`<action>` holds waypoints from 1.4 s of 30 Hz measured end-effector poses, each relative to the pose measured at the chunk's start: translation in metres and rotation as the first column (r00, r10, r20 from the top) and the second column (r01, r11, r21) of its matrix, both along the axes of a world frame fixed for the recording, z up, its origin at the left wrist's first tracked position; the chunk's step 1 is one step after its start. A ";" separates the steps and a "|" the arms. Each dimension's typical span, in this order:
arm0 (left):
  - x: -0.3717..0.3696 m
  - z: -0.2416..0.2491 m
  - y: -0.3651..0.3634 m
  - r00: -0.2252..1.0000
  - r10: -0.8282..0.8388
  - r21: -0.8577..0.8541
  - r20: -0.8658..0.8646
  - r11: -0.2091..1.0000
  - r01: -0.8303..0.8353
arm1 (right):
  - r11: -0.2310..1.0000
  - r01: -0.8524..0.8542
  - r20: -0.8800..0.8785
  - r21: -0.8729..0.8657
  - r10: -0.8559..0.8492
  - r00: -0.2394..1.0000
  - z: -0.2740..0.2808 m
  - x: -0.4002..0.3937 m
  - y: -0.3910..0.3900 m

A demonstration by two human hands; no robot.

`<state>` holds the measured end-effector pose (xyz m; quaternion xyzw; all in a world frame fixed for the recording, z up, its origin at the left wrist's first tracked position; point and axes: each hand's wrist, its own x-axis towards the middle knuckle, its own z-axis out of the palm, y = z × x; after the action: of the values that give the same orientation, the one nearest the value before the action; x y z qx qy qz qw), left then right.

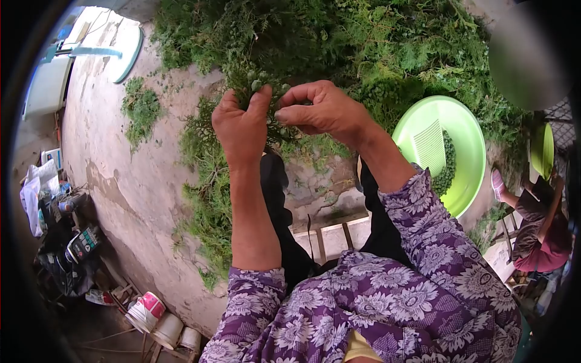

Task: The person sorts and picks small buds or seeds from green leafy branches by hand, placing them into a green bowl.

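Observation:
My left hand (pixel 243 133) grips an evergreen sprig (pixel 245 78) that carries small pale-green cones, with thumb and fingers closed on it. Close to its right, my right hand (pixel 330 115) has its thumb and fingers pinched together beside the sprig. Whatever lies between those fingertips is too small to make out. To the right of my right forearm stands a light green basin (pixel 474 163), holding a heap of green cones (pixel 446 166) and a pale slatted piece (pixel 430 148) resting beside them.
A big pile of evergreen branches (pixel 393 42) spreads beyond my hands; more cuttings (pixel 209 212) lie left of my legs. Buckets (pixel 146 311) and clutter stand at lower left, a fan-like stand (pixel 127 54) at upper left. At right, a person (pixel 541 236) sits near another green basin (pixel 542 151).

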<state>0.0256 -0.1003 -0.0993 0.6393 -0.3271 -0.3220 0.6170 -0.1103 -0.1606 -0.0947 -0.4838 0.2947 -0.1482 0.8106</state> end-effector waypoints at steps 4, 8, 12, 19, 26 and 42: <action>-0.001 0.000 0.000 1.000 0.003 -0.024 -0.021 1.000 -0.004 | 0.969 0.130 0.043 -0.211 -0.123 0.991 -0.006 0.002 0.001; -0.007 -0.004 -0.001 1.000 0.000 -0.071 0.003 0.997 0.000 | 0.943 0.295 0.047 -0.154 -0.292 0.955 -0.015 0.002 -0.002; -0.001 0.000 0.002 0.998 0.062 -0.065 0.019 0.996 -0.061 | 0.806 0.384 -0.080 -0.451 -0.465 0.882 -0.026 -0.009 -0.019; 0.005 -0.002 0.001 0.987 0.157 -0.079 -0.025 0.984 -0.158 | 0.731 -0.116 0.521 0.672 -0.355 0.776 -0.023 -0.012 -0.017; 0.006 -0.001 0.001 0.984 0.179 -0.071 0.000 0.981 -0.178 | 0.706 -0.168 0.581 0.688 -0.398 0.710 -0.011 -0.010 -0.009; 0.004 -0.002 0.001 0.980 0.197 -0.047 0.032 0.980 -0.195 | 0.883 0.250 0.120 -0.398 -0.220 0.968 -0.009 0.011 0.017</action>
<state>0.0299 -0.0998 -0.1010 0.6603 -0.2808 -0.2408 0.6536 -0.0988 -0.1435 -0.1038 -0.5980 0.2843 -0.3208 0.6772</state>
